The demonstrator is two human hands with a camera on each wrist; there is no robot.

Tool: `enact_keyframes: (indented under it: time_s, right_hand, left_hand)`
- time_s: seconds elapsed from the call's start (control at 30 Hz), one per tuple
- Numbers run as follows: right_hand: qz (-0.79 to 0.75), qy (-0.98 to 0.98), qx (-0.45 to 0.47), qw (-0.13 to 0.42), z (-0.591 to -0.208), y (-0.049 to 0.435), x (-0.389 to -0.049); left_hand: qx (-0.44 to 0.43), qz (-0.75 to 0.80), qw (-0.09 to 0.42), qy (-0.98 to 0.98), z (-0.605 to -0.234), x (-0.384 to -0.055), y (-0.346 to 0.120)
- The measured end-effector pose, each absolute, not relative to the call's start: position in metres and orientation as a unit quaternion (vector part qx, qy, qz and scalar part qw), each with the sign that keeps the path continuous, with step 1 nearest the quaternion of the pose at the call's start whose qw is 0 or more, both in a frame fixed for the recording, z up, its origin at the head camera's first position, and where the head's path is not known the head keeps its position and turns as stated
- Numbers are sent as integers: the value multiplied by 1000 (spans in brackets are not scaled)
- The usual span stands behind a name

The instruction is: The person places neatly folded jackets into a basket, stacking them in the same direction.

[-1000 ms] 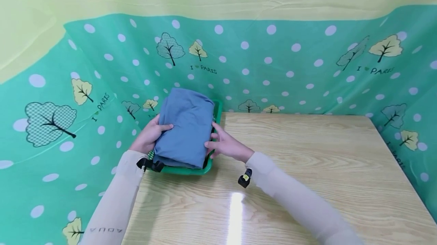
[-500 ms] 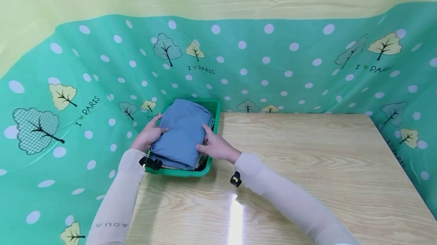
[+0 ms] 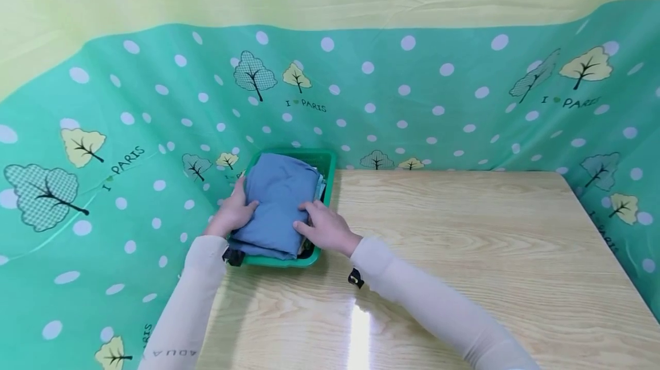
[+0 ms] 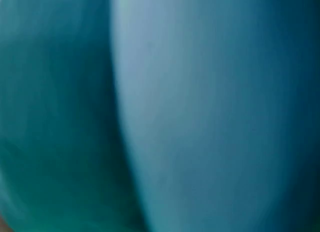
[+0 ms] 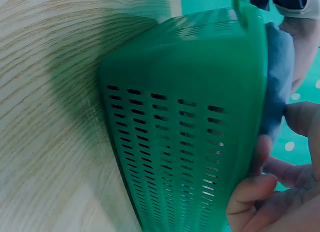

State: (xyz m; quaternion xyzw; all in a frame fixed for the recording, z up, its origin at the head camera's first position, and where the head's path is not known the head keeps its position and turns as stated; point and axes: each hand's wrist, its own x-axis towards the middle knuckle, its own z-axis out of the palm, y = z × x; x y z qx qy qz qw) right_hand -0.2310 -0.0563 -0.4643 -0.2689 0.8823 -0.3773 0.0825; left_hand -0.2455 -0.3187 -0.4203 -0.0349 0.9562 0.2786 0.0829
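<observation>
A folded blue cloth (image 3: 278, 198) lies in the green plastic basket (image 3: 332, 169), covering most of its opening. My left hand (image 3: 235, 209) holds its left side, thumb on top and the other fingers along the edge. At the right side my right hand (image 3: 326, 227) grips it, thumb over the top. In the right wrist view, curled fingers (image 5: 250, 192) reach the rim of the perforated basket wall, and the thumb touches the blue cloth (image 5: 280, 76). The left wrist view is filled by blurred blue cloth (image 4: 200, 111) beside green.
Other fabric (image 3: 322, 184) shows along the basket's right inner side. The basket stands at the left end of a light wooden table (image 3: 454, 244). A green polka-dot curtain (image 3: 402, 106) hangs close behind it and along the left.
The blue cloth has come down and nearer into the basket, uncovering the far rim. Both hands moved with it, the right hand shifting slightly left.
</observation>
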Motion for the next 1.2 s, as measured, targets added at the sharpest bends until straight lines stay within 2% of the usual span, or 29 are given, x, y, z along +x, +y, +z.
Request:
enact_keyframes:
  time_s: [0.17, 0.4, 0.6, 0.77, 0.97, 1.07, 1.2]
  right_hand:
    - [-365, 891, -262, 59, -466, -59, -228]
    - [-350, 898, -262, 46, -470, -60, -226]
    - [-337, 902, -266, 37, -471, -60, -226]
    - [-362, 886, -284, 52, -470, -55, -229]
    - [-497, 796, -323, 120, -469, -29, -231]
    - [-541, 766, -322, 131, -468, -10, -229]
    - [-552, 770, -299, 118, -472, 17, -228]
  left_hand:
    - [-8, 241, 72, 968, -418, -239, -307]
    - [4, 204, 118, 972, -423, -235, -301]
    - [4, 201, 124, 972, -429, -235, -300]
    - [6, 193, 114, 975, -429, -236, -300]
    - [11, 190, 107, 976, -420, -233, -295]
    - [19, 175, 88, 980, -411, -230, -292]
    - [40, 152, 35, 987, -398, -226, -286]
